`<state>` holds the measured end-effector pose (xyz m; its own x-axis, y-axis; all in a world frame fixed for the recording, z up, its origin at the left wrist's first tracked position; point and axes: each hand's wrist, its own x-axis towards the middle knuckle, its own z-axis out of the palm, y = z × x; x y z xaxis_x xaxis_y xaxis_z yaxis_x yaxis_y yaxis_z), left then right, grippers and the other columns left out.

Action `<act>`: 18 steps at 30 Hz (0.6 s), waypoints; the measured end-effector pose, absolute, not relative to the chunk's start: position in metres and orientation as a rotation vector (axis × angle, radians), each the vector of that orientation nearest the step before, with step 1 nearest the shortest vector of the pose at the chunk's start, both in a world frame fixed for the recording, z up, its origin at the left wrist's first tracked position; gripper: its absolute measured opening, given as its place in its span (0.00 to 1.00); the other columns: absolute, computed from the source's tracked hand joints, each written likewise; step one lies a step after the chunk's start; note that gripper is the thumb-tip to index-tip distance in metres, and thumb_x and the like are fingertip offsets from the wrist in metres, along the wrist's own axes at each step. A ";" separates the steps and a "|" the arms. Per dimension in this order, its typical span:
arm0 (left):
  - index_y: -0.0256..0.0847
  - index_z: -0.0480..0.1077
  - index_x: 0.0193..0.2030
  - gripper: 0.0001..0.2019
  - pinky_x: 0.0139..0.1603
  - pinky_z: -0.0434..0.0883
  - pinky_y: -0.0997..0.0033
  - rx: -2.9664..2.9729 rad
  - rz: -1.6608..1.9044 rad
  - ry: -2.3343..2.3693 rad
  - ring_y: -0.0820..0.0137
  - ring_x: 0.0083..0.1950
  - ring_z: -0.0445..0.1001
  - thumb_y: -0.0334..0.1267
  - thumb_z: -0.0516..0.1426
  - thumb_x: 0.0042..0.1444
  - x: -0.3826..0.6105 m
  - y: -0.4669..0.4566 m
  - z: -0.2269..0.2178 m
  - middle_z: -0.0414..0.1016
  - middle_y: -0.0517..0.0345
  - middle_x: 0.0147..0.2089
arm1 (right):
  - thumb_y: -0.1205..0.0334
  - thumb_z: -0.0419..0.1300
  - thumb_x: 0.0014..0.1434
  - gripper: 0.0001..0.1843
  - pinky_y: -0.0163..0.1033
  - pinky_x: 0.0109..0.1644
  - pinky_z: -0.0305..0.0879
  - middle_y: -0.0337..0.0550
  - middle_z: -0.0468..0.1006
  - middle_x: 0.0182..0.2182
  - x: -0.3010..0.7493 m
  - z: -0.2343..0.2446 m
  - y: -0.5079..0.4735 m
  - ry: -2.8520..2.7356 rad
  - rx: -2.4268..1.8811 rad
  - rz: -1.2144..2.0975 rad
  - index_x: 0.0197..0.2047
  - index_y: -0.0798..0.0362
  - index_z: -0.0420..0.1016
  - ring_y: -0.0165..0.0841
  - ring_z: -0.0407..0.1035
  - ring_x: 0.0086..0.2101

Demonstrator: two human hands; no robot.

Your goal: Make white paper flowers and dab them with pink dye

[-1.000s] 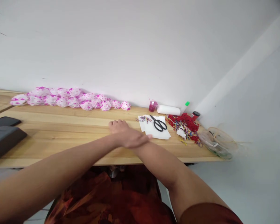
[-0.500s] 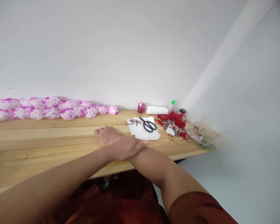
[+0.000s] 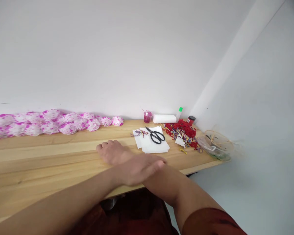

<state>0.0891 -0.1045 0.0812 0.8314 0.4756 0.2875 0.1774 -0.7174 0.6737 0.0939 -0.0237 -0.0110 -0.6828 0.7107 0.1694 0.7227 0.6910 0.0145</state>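
Note:
My right hand rests on the wooden table, knuckles up and fingers curled in; nothing shows in it. Across my right forearm lies my left hand, its palm down and its thumb along the near side. The far fingers of that hand are partly hidden. To the right of my hands, black-handled scissors lie on a stack of white paper sheets. A few coloured threads sit on the paper's left corner.
Along the wall runs a row of white and magenta tufted balls. A cup of magenta stuff, a white roll, a green-capped bottle, a dark-lidded jar, a red yarn heap and a plastic bag stand right.
My left hand has slid a little along my right forearm toward the elbow. The view has shifted slightly, so the table sits lower. My right hand stays in place on the table.

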 end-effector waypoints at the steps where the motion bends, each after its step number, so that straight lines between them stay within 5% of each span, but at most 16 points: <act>1: 0.46 0.71 0.59 0.22 0.56 0.70 0.65 2.205 0.544 0.291 0.65 0.57 0.75 0.45 0.42 0.70 0.098 -0.115 0.088 0.77 0.54 0.57 | 0.70 0.55 0.62 0.11 0.44 0.39 0.70 0.47 0.77 0.43 0.097 -0.011 -0.023 -2.776 -1.123 -0.133 0.49 0.53 0.68 0.39 0.71 0.39; 3: 0.42 0.74 0.56 0.20 0.58 0.69 0.67 2.013 0.539 0.045 0.65 0.57 0.75 0.42 0.44 0.70 0.108 -0.130 0.097 0.78 0.50 0.56 | 0.70 0.55 0.61 0.11 0.43 0.38 0.69 0.46 0.77 0.42 0.107 -0.010 -0.022 -2.760 -1.091 -0.118 0.47 0.53 0.69 0.38 0.71 0.38; 5: 0.38 0.77 0.46 0.17 0.48 0.73 0.71 1.963 0.591 0.045 0.66 0.46 0.79 0.41 0.49 0.68 0.102 -0.133 0.094 0.82 0.48 0.45 | 0.66 0.55 0.62 0.08 0.41 0.41 0.68 0.43 0.77 0.42 0.123 -0.007 -0.019 -2.701 -1.110 -0.100 0.45 0.51 0.70 0.37 0.70 0.40; 9: 0.37 0.76 0.32 0.16 0.32 0.69 0.74 2.186 0.811 0.535 0.72 0.28 0.73 0.41 0.52 0.66 0.064 -0.100 0.060 0.76 0.56 0.26 | 0.61 0.52 0.65 0.13 0.42 0.52 0.62 0.47 0.76 0.46 0.179 0.001 -0.002 -2.372 -1.404 -0.095 0.50 0.52 0.70 0.39 0.66 0.47; 13: 0.41 0.75 0.36 0.09 0.42 0.70 0.66 2.461 0.751 1.103 0.66 0.38 0.74 0.39 0.55 0.63 0.048 -0.053 0.022 0.78 0.55 0.36 | 0.57 0.58 0.61 0.16 0.49 0.50 0.59 0.56 0.76 0.45 0.235 -0.001 0.026 -2.015 -1.751 -0.074 0.49 0.56 0.72 0.47 0.65 0.48; 18: 0.39 0.72 0.51 0.14 0.49 0.70 0.57 2.784 0.551 1.335 0.56 0.51 0.72 0.35 0.56 0.58 0.078 -0.024 0.000 0.77 0.47 0.48 | 0.60 0.61 0.57 0.04 0.45 0.46 0.58 0.43 0.80 0.32 0.262 -0.004 0.038 -1.846 -1.876 0.014 0.35 0.50 0.76 0.41 0.70 0.40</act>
<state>0.0785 -0.0235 -0.0001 0.5758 0.7568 0.3094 0.7548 -0.6375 0.1546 0.2624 0.0375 -0.0037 0.0784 0.9391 0.3347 0.9339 0.0483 -0.3544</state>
